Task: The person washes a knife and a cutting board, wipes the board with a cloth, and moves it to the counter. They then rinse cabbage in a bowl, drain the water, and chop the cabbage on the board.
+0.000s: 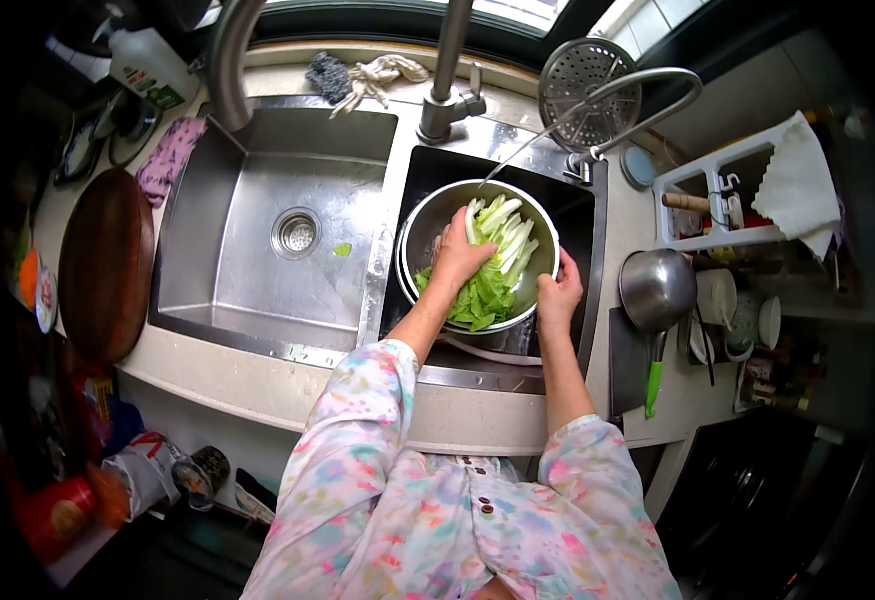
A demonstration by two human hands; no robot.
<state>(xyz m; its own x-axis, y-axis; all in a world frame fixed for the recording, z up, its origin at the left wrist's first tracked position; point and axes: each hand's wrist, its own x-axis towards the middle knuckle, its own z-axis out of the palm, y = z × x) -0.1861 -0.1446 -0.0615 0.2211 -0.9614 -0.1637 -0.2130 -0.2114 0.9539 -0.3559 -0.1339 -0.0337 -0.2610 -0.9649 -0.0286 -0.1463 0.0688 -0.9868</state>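
Observation:
A round metal bowl [548, 222] stands over the dark right-hand sink basin [575, 215], with another rim showing just under its left side. Green and white leafy vegetables [497, 262] lie inside it. My left hand [459, 255] reaches into the bowl, its fingers pressed on the left side of the leaves; some fingertips are hidden. At the bowl's right rim, my right hand [560, 292] grips the edge, thumb toward the inside. A thin stream or spout from the curved tap [692, 85] comes down near the bowl's back rim.
The left steel basin [297, 180] holds a small leaf scrap [342, 249] beside its drain. A large faucet [442, 110] rises behind the divider. Right of the sink sits a saucepan [657, 288] with a green handle. A round wooden board [107, 265] stands at the left.

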